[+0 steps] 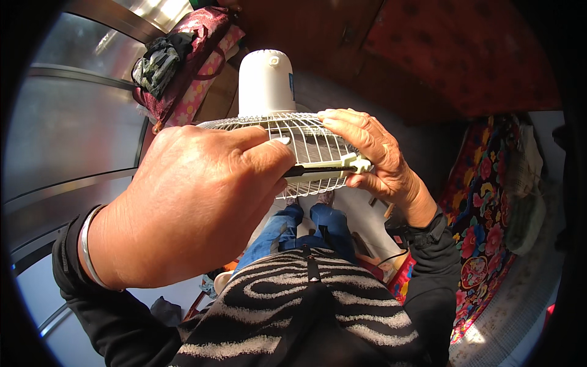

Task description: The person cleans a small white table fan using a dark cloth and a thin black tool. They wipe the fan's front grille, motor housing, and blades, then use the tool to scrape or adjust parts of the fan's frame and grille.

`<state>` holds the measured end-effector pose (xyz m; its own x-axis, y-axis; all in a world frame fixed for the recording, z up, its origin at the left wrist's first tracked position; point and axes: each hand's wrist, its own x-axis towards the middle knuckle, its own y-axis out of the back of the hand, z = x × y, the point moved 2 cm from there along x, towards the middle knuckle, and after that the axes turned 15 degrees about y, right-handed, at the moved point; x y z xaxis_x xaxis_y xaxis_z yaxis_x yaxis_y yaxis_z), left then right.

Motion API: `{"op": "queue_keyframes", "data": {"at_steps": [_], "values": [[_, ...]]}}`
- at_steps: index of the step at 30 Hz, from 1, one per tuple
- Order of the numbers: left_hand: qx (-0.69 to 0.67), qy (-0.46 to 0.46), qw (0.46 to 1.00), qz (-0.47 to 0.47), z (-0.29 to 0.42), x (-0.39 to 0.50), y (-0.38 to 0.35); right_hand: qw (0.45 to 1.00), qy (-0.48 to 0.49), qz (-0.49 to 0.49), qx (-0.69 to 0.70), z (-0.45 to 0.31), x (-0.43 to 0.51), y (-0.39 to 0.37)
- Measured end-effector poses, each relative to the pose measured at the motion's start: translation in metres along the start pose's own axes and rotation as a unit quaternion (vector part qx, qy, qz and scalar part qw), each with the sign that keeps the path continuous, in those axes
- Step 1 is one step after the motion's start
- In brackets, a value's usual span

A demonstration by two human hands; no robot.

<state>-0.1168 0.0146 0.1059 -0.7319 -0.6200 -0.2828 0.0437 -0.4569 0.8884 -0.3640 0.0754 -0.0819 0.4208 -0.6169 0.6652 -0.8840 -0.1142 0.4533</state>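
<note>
Held up before me is an electric fan with a white motor housing (266, 85) and a white wire guard (316, 142). My left hand (215, 183) is closed around a slim dark tool (321, 169), possibly a screwdriver. This tool lies along the guard's pale plastic rim band (321, 174), its far end near a pale clip (358, 163). My right hand (380, 158) grips the guard at its right side, fingers over the wires and thumb below the clip. My left hand hides part of the guard and the tool's handle end.
Framed glass panels (82, 124) run along the left. Beyond the fan, a maroon bag (174, 98) and dark cloth (160, 66) are piled beside them. At the right hangs or lies a flowered cloth (481, 220). Below the guard are my jeans (275, 229) and the pale floor (367, 225).
</note>
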Motion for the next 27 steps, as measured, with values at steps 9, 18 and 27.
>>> {"op": "queue_keyframes", "data": {"at_steps": [9,18,27], "values": [[-0.511,-0.002,0.854,0.099,0.000,-0.033,0.012,0.987,0.062,0.098,-0.110,-0.085,0.039,0.046],[-0.603,-0.186,0.768,0.105,0.072,0.009,0.001,0.910,-0.071,0.290,0.287,-0.138,0.097,0.031],[-0.360,-0.331,0.869,-0.078,-0.037,-0.008,0.009,0.861,-0.185,0.458,0.122,-0.188,0.066,0.007]]}}
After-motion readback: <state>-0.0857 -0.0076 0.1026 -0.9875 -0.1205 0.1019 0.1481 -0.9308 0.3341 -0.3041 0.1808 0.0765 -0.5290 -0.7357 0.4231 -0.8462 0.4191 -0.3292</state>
